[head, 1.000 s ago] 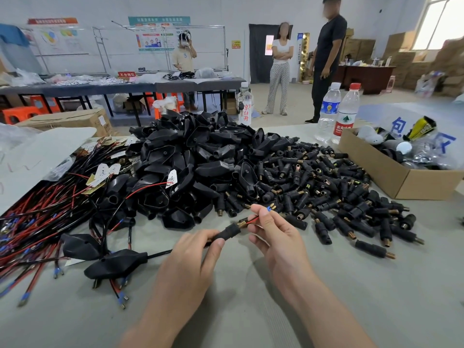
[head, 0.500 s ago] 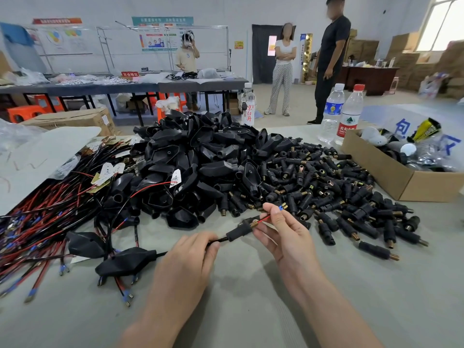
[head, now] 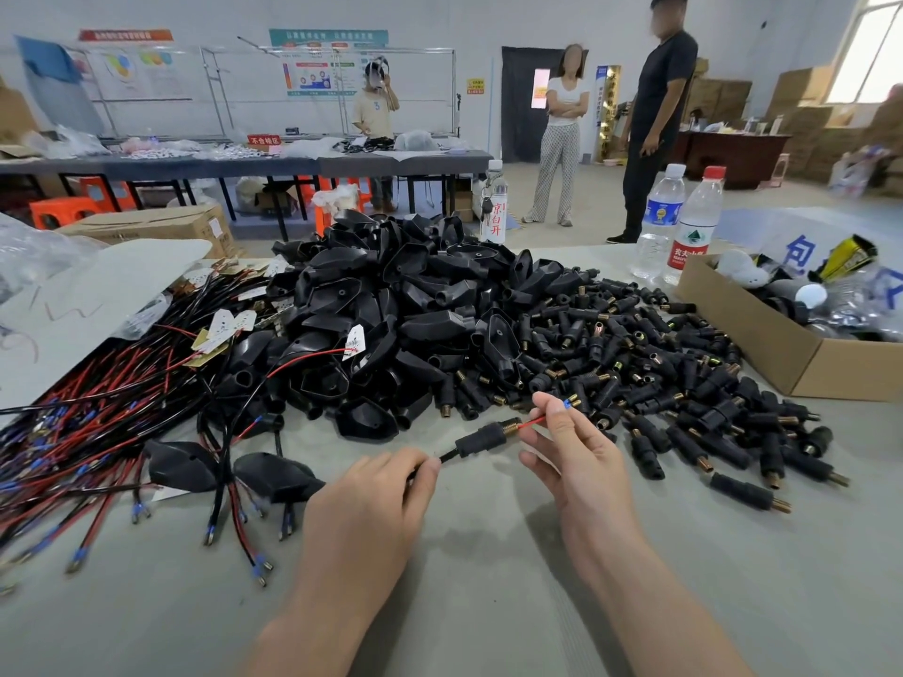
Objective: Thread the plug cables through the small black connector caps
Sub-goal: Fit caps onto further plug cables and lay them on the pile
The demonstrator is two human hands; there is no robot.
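A person's left hand (head: 371, 510) pinches a black cable (head: 447, 455) just in front of the pile of loose caps (head: 635, 364) on the grey worktop (head: 488, 603). One cap (head: 483, 437) is threaded on the cable, now clear of the left fingers (head: 425, 469) that touched it a second ago. The right hand (head: 576, 456) pinches the red wire (head: 532, 422) sticking out of the cap's brass end.

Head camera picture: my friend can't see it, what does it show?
Two hands thread a cable through a black cap over a grey table: the left hand pinches the cable, the right hand pinches the red wire poking out of the cap. Behind lie heaps of caps, plug shells and red-and-black cables.
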